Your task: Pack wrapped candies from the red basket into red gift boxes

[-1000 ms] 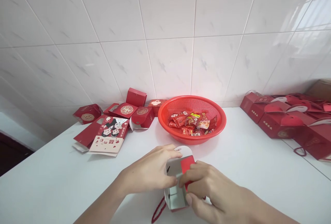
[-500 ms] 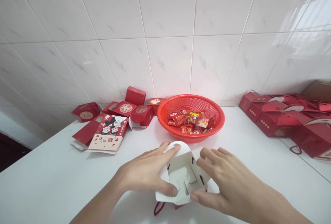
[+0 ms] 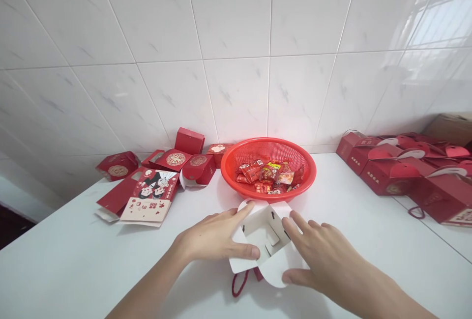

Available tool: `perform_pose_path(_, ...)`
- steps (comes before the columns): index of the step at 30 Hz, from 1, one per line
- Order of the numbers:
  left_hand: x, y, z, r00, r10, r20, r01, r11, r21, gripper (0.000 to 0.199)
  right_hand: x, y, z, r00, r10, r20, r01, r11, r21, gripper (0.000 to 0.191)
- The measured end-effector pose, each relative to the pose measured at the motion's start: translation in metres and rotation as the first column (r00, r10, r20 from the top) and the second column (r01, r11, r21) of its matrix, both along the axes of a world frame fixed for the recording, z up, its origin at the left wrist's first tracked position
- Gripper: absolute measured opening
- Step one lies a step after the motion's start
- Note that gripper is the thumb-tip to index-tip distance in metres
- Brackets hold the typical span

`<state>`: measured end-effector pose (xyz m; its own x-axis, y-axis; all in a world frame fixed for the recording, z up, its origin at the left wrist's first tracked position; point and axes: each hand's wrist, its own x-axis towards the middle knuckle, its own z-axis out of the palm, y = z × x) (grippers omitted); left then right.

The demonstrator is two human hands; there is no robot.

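Observation:
A small paper gift box (image 3: 275, 255), white inside with its flaps folded outward, stands on the white table in front of me. Its inside holds nothing; slots and the bottom flaps show. My left hand (image 3: 223, 238) grips the left side, thumb over the near-left flap and forefinger along the far-left flap. On the right side my right hand (image 3: 313, 252) holds the flaps, its thumb pressing the rounded near flap and its fingers on the far-right edge. A dark red cord loop (image 3: 239, 283) hangs out below the box. Its red outside is mostly hidden.
Behind the box stands a red plastic basket (image 3: 236, 186) with several wrapped snacks (image 3: 271, 171). Folded red boxes (image 3: 173, 159) and a printed carton (image 3: 151, 198) lie to the left. Several assembled red boxes (image 3: 391, 176) line the right side. A tiled wall (image 3: 236, 98) closes off the back.
The box has turned a little between my hands, and its rounded near flap now lies folded outward under my right thumb. The camera view has shifted slightly.

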<state>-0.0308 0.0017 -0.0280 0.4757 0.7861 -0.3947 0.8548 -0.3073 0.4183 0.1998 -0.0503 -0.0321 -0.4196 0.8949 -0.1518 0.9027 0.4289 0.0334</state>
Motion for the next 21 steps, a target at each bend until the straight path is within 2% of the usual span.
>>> perform_pose_path(3, -0.002, 0.005, -0.004, 0.996, -0.049, 0.073, 0.047, 0.998, 0.03, 0.106, 0.002, 0.001, 0.001, 1.0, -0.012, -0.012, 0.012, 0.999, -0.033, 0.055)
perform_pose_path(6, -0.002, 0.003, -0.001, 0.994, -0.077, 0.076, 0.072, 0.995, 0.071, 0.099, 0.011, 0.002, 0.005, 0.996, 0.016, -0.092, -0.022, 0.998, -0.06, 0.051)
perform_pose_path(10, -0.007, -0.004, 0.017, 0.995, -0.062, 0.076, 0.049, 0.985, 0.166, 0.079, 0.036, 0.019, 0.02, 0.936, 0.102, -0.337, -0.109, 0.994, -0.002, 0.043)
perform_pose_path(12, -0.01, 0.0, 0.03, 0.995, -0.016, 0.103, -0.009, 0.971, 0.238, 0.07, 0.048, 0.039, 0.028, 0.864, 0.092, -0.495, -0.072, 0.996, 0.06, 0.034)
perform_pose_path(14, -0.009, 0.013, 0.041, 0.99, 0.019, 0.137, -0.063, 0.945, 0.322, 0.062, 0.055, 0.068, 0.033, 0.754, 0.043, -0.656, 0.017, 0.996, 0.084, 0.03)
perform_pose_path(16, -0.001, 0.035, 0.049, 0.982, -0.015, 0.186, -0.06, 0.918, 0.392, 0.055, 0.057, 0.101, 0.032, 0.588, 0.012, -0.809, 0.106, 0.99, 0.092, 0.031)
perform_pose_path(18, 0.016, 0.061, 0.049, 0.962, -0.136, 0.238, 0.031, 0.917, 0.398, 0.051, 0.052, 0.135, 0.025, 0.378, -0.02, -0.926, 0.247, 0.966, 0.08, 0.024)
perform_pose_path(20, 0.041, 0.088, 0.042, 0.936, -0.262, 0.233, 0.162, 0.912, 0.377, 0.042, 0.045, 0.165, 0.012, 0.125, -0.083, -0.989, 0.349, 0.937, -0.035, 0.016)
perform_pose_path(21, 0.054, 0.101, 0.036, 0.929, -0.311, 0.202, 0.226, 0.907, 0.355, 0.039, 0.041, 0.177, 0.004, 0.069, -0.096, -0.993, 0.373, 0.926, -0.064, 0.015)
